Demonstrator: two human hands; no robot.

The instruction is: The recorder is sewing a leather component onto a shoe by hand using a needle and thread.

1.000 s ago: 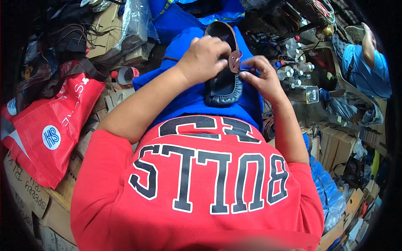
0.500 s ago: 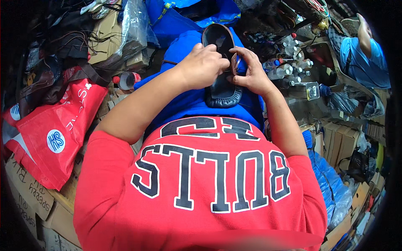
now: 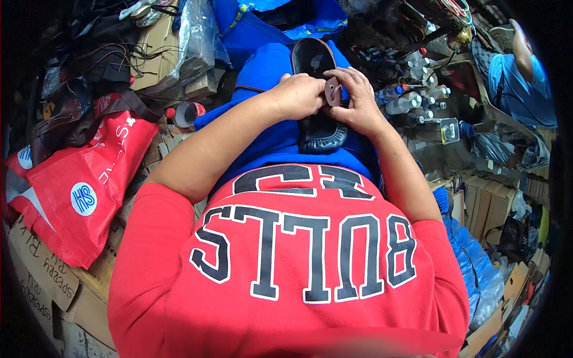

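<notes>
A black leather shoe (image 3: 324,141) lies lengthwise on my lap, its gathered seam at the end nearest my body and its open end pointing away. From its side stands a brown leather flap (image 3: 333,94) with small holes, turned up between my hands. My right hand (image 3: 360,102) grips this flap between thumb and fingers. Close against its left edge, my left hand (image 3: 298,96) is closed with the fingertips curled under. Whatever those fingers pinch is hidden behind the knuckles. Both hands cover the middle of the shoe.
A red bag (image 3: 89,185) slumps on cardboard boxes (image 3: 45,268) at the left. Several plastic bottles (image 3: 412,101) stand at the right. Beyond my knees is a blue plastic bag (image 3: 239,24). Another person in a blue shirt (image 3: 525,89) sits at the far right.
The brown flap has turned so its flat face with the holes shows. My left hand has rolled over, knuckles up, and stays close to the right hand. The shoe has shifted slightly right.
</notes>
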